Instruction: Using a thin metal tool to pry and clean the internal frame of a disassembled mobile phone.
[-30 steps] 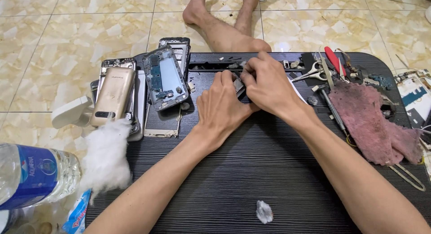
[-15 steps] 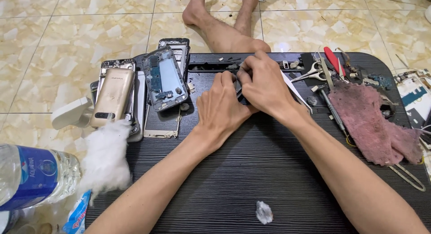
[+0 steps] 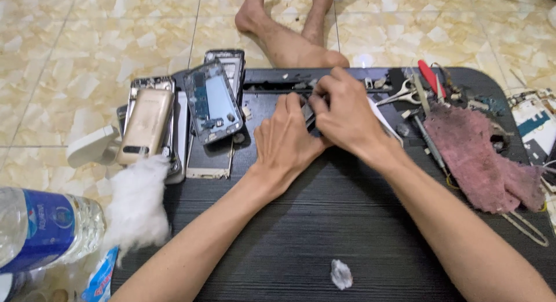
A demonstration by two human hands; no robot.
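My left hand [image 3: 288, 144] and my right hand [image 3: 343, 113] meet over a small dark phone part [image 3: 308, 112] at the back of a black ribbed mat [image 3: 324, 226]. Both hands grip it, and the fingers hide most of it. To the left lies a pile of opened phones [image 3: 211, 102], one with its circuit board showing, and a gold phone back [image 3: 146, 125]. A white phone panel [image 3: 387, 121] peeks out just right of my right hand.
A pink rag [image 3: 480, 157], scissors [image 3: 405, 94], a red-handled tool [image 3: 431, 77] and small parts lie at the right. White cotton wool [image 3: 136, 206] and a plastic water bottle [image 3: 43, 229] sit at the left. A small cotton scrap [image 3: 341, 274] lies near the front. My bare feet [image 3: 278, 24] rest beyond the mat.
Both hands stay on the part; the right hand's fingers have shifted slightly over it. Nothing else has moved.
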